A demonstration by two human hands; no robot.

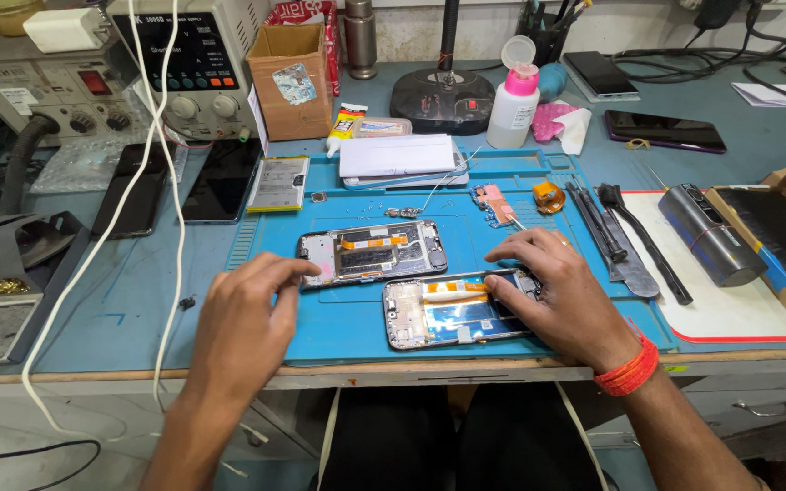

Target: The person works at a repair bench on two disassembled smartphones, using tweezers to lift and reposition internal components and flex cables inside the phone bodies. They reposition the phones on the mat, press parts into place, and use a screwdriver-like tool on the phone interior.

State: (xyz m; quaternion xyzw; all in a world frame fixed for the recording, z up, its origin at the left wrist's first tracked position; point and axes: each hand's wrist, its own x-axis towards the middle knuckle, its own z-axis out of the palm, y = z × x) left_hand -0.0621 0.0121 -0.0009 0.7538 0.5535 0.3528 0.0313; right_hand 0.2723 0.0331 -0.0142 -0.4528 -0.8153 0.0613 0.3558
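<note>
On the blue repair mat [275,336], our right hand [561,291] rests spread over the near opened phone [448,314], fingers loosely curled on its right end. Our left hand [247,314], fingers bent, touches the left end of the far opened phone [372,252]; neither hand visibly grips.

Bare forearms, no sleeves in sight.
The right hand [564,293] wore a ring and a red-orange thread band at the wrist; the left hand [252,314] wore nothing.
</note>
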